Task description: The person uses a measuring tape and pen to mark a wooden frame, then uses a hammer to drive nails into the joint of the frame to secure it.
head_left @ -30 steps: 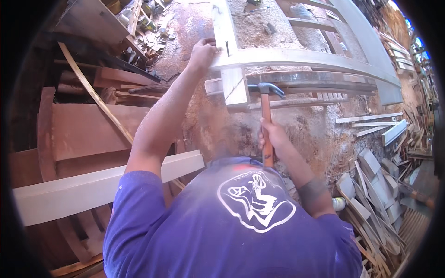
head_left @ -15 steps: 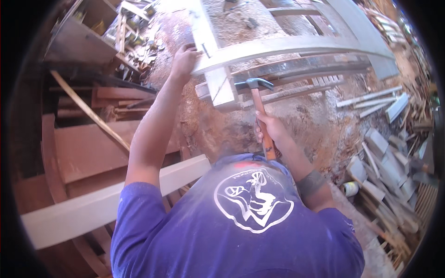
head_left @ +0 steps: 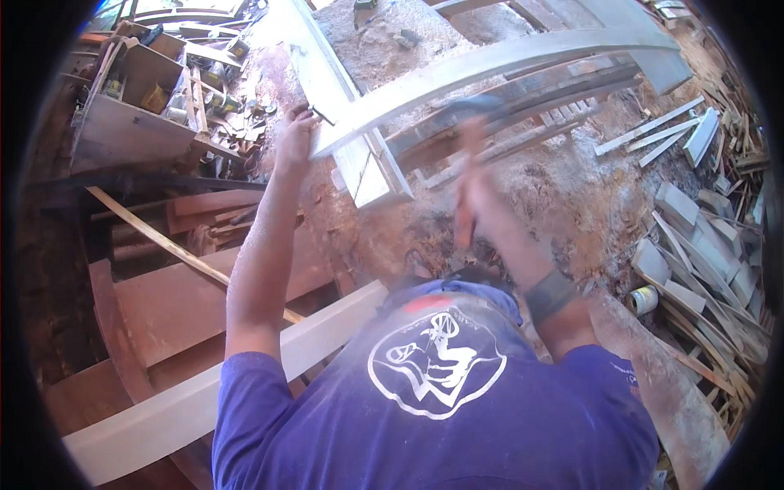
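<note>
My right hand (head_left: 480, 200) is wrapped round the wooden handle of a claw hammer (head_left: 472, 139). Motion smears the hammer, its dark head raised toward the planks. At the left end of a long pale plank (head_left: 490, 61), my left hand (head_left: 296, 139) has its fingers pinched at a dark nail (head_left: 322, 115). The nail leans, its lower end at the wood where this plank crosses a second pale board (head_left: 371, 175). Whether the nail's tip is in the wood is too small to tell.
Darker beams (head_left: 531, 94) lie under the pale frame. A crate-like wooden box (head_left: 135, 131) stands at the far left, with scraps beside it. Close on my left are reddish boards (head_left: 212, 294) and a pale beam (head_left: 163, 425). Offcuts (head_left: 702, 245) and a tin (head_left: 643, 300) lie at right.
The hammer has lifted from beside the board and is now blurred by motion. The view has shifted, so the frame and my left hand appear further left. My left fingers remain near the nail.
</note>
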The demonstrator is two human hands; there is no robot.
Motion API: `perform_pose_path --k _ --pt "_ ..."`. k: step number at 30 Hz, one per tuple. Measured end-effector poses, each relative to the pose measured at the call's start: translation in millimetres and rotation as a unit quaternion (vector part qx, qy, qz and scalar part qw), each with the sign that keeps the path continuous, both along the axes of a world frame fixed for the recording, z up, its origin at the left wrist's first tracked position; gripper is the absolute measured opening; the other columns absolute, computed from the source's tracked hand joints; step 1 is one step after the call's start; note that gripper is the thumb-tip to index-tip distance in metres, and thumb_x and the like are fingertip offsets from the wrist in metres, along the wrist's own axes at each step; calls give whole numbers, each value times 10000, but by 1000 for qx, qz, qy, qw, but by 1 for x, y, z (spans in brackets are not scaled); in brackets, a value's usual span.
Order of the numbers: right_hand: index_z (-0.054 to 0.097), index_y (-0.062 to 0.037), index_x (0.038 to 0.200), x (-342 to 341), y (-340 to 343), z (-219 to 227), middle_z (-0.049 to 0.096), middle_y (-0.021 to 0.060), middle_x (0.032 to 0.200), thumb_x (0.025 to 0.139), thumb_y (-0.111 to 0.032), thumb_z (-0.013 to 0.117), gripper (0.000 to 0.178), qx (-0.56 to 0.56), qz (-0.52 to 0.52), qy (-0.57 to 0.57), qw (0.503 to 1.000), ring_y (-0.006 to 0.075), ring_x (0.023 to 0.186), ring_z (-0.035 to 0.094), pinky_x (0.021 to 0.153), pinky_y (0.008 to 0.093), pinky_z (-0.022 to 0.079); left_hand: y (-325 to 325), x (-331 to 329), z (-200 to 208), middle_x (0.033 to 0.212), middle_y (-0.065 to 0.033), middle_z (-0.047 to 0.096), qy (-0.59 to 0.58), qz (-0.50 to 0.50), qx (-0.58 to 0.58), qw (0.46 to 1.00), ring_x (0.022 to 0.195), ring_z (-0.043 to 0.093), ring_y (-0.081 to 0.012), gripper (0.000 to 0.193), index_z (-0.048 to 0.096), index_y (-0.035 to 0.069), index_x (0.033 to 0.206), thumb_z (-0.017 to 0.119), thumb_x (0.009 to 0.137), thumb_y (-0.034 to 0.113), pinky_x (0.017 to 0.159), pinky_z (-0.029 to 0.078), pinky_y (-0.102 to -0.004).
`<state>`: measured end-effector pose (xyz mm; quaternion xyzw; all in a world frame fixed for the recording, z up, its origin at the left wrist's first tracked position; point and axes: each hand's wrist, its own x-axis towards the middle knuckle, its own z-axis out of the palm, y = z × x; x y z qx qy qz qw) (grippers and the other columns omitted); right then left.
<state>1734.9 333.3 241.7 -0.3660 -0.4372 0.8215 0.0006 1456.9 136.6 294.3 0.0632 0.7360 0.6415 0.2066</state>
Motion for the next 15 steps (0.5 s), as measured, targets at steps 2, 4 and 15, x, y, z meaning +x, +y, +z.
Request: perform_pose_path --k 2,4,15 --pt "529 -95 954 -14 -44 -25 538 23 669 1058 -336 506 263 124 87 64 986 140 502 553 484 315 488 -6 -4 -12 1371 -241 537 -9 -5 25 1000 1207 576 -274 574 421 -65 1414 592 868 -32 995 489 -315" --pt "538 -76 1020 -19 -34 -14 561 23 699 1042 -301 530 226 99 156 70 980 143 530 572 485 321 493 -9 -10 -9 1351 -237 548 -5 -1 33 999 1204 579 -279 572 413 -70 1403 573 853 -62 996 496 -317" --pt "521 -92 998 -17 -41 6 527 17 678 1040 -329 551 243 4 155 29 988 127 518 512 489 300 462 -5 3 3 1265 -194 622 7 22 29 999 1086 641 -240 522 471 -58 1373 587 865 -32 947 518 -316"
